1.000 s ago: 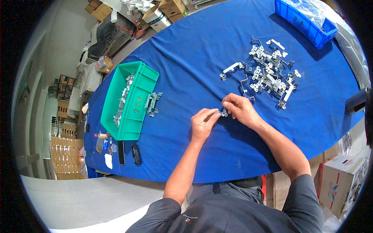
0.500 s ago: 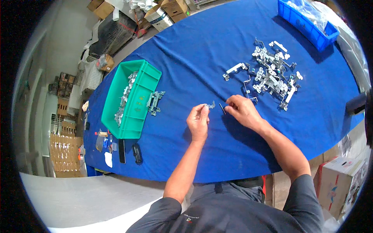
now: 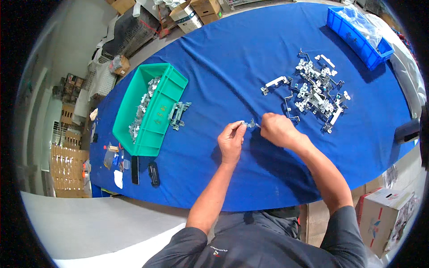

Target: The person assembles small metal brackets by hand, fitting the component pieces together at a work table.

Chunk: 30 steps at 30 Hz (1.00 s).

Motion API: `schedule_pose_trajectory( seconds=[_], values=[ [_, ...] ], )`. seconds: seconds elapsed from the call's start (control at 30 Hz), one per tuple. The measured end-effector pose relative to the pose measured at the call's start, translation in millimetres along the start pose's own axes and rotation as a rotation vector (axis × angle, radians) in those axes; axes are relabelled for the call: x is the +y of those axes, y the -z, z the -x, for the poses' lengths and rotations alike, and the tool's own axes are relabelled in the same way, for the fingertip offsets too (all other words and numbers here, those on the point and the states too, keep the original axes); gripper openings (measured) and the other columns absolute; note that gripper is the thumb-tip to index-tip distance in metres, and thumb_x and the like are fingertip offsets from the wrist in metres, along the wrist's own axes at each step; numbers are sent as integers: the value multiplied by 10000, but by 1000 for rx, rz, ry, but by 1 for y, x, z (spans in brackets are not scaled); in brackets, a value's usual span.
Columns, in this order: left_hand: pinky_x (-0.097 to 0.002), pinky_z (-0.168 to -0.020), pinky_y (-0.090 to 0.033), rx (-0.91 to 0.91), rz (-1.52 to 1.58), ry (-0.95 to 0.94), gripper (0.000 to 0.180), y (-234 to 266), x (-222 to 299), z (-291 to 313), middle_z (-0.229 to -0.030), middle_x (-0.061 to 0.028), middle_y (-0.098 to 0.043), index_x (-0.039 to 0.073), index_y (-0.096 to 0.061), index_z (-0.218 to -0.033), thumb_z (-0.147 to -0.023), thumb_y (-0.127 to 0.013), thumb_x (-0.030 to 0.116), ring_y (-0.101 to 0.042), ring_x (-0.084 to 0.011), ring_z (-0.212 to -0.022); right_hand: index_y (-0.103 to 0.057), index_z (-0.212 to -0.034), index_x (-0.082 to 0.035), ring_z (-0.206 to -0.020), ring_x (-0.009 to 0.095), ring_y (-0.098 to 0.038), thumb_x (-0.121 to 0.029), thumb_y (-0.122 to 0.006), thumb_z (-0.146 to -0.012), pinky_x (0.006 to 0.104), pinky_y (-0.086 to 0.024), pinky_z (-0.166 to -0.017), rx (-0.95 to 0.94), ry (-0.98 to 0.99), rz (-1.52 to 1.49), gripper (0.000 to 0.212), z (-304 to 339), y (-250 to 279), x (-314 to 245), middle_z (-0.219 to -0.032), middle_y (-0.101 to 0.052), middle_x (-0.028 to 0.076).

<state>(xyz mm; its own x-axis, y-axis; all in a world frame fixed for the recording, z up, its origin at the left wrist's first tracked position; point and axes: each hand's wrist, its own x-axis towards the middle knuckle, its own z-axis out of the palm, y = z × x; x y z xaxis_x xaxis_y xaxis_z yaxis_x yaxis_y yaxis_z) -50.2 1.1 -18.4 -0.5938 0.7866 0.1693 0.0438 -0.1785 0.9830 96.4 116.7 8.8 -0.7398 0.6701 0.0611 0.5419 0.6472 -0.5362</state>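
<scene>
Between the thumb and fingers of my left hand (image 3: 231, 139) is a small silvery metal bracket (image 3: 251, 123), its far end sticking out to the right. My right hand (image 3: 279, 130) is closed in a pinch just right of that bracket. A thin rod-like piece (image 3: 258, 125) shows only as a short tip from its fingers, close to or touching the bracket; I cannot tell which. Farther right lies a loose pile of white and silvery metal brackets (image 3: 316, 91). Several similar brackets (image 3: 179, 115) sit grouped beside the green bin (image 3: 154, 127), which holds more metal parts (image 3: 145, 107).
A blue cloth (image 3: 214, 89) covers the table. At the far right stands a blue crate (image 3: 353, 38) with clear plastic in it. A phone (image 3: 135, 170), a black case-like object (image 3: 153, 174) and small odds and ends lie front left. A carton (image 3: 380, 214) stands right of the table.
My right hand has moved its thin rod up to the bracket in my left hand, closing the gap between them. The view has shifted slightly.
</scene>
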Motion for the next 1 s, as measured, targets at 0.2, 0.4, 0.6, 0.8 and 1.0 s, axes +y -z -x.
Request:
schedule_pose_trajectory(
  seconds=[0.2, 0.4, 0.6, 0.8, 1.0],
  values=[
    [-193, -491, -403, -12, -49, 10, 146, 0, 2, 0, -780, 0, -643, 6, -711, -1009, -896, -724, 97, -516, -41, -578, -660, -903, 55, -697, 224, -665, -102, -632, -838, 373, -531, -658, -37, -164, -1030, 172, 8, 1, 12, -812, -681, 169],
    [-193, -496, -400, -18, -48, 7, 143, -2, 4, 1, -775, 2, -643, 4, -713, -1006, -898, -722, 97, -514, -41, -581, -676, -1016, 31, -732, 217, -661, -132, -617, -893, 366, -513, -679, 68, 24, -719, 213, 14, -6, 12, -825, -683, 170],
    [-193, -495, -401, -51, -86, 10, 143, -3, 5, 0, -782, 5, -649, 8, -714, -1010, -897, -724, 94, -512, -36, -582, -634, -1004, 48, -733, 103, -588, -104, -599, -939, 290, -484, -666, 12, 29, -746, 169, 15, -6, 10, -779, -648, 61],
    [-191, -494, -376, -115, -209, -65, 154, -2, 3, -2, -803, 14, -654, 16, -726, -1015, -888, -736, 102, -496, -22, -580, -662, -1008, 18, -722, 213, -667, -126, -622, -911, 371, -511, -646, 29, 44, -780, 178, 13, -9, 15, -785, -686, 146],
    [-228, -641, -462, -174, -346, -153, 160, -8, 15, 0, -859, -23, -683, -6, -739, -986, -858, -753, 89, -590, -83, -716, -656, -1062, 9, -692, 146, -622, -107, -570, -943, 305, -538, -636, -2, -41, -982, 186, 16, -2, 9, -787, -644, 94]
  ],
)
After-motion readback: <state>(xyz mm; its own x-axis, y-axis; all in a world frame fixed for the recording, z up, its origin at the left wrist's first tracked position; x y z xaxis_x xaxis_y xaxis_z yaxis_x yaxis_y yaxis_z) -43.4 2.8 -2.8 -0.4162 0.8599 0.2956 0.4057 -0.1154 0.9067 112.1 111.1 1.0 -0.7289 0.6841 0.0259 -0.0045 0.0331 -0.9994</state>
